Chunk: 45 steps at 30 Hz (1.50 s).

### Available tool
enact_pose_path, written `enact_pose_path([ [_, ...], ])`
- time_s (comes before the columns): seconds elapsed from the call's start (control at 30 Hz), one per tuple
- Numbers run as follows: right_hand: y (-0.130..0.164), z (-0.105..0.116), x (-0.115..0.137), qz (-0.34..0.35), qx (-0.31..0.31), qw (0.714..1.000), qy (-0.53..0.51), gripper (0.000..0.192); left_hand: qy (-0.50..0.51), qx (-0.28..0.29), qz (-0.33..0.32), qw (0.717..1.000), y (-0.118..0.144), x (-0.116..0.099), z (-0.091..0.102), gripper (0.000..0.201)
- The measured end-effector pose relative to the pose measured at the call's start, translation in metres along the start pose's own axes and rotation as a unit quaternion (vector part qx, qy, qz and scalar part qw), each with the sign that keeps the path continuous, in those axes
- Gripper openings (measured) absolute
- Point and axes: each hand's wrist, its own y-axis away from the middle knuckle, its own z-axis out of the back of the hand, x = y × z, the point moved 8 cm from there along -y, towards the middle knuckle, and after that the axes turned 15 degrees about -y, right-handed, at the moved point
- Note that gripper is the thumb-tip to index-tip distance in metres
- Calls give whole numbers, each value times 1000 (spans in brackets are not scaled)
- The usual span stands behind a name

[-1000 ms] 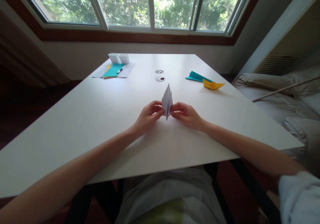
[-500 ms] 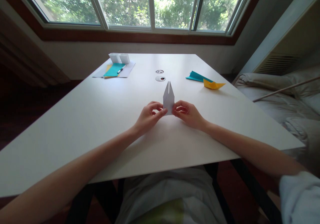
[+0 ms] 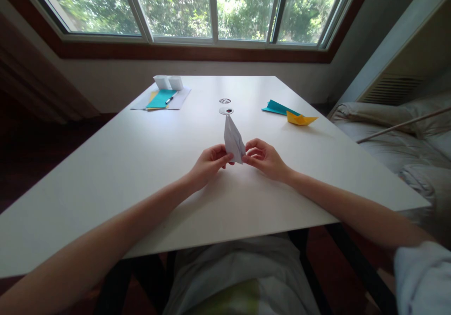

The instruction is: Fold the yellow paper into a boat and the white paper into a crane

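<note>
Head view: folded white paper model (image 3: 233, 139), pointed, held upright just above the white table (image 3: 141, 165), near its middle and a little toward the person's edge. Tip points up and leans slightly left; lower end sits between both hands. Left hand (image 3: 208, 165) pinches the lower left edge, thumb and forefinger pressed together on the paper, other fingers curled under. Right hand (image 3: 265, 158) pinches the lower right edge the same way, fingertips (image 3: 247, 149) touching the paper, remaining fingers loosely bent. Both forearms lie over the near table edge. Just behind the model's tip: two round cable grommets (image 3: 226, 111) in the tabletop, one behind the other. Far right of the table: yellow paper boat (image 3: 300, 119) touching or just overlapping a teal folded paper (image 3: 276, 108), well apart from the hands. Far left corner: stack of sheets, teal paper (image 3: 160, 98) on top with a yellow sheet edge showing under it, all on a white sheet; a pen (image 3: 169, 99) lies on the stack, and two small white boxes (image 3: 168, 82) stand side by side just behind it. Window (image 3: 211, 7) beyond the table, green foliage outside. Bedding (image 3: 398, 141) to the right of the table.
</note>
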Motion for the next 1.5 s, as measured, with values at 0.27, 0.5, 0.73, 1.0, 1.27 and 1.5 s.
enact_pose_path([
  [0.27,-1,-7,-4,-14,27,998,-61,25,-5,-11,-35,999,2,-8,2,28],
  [0.5,2,-4,3,12,-6,999,36,25,-96,-27,-55,993,5,-17,-2,18],
  [0.73,3,-9,3,9,10,998,66,23,-146,-24,-67,987,5,-14,-1,25],
  [1.0,-2,1,-7,-11,-2,998,-61,27,-136,-51,-59,988,4,-18,9,26],
  [1.27,-4,3,-14,-52,-13,992,-118,45,-40,-39,-46,997,1,-9,6,27],
  [1.5,-2,-4,-17,-83,2,993,-84,36,-42,-37,-24,998,5,-10,6,43],
])
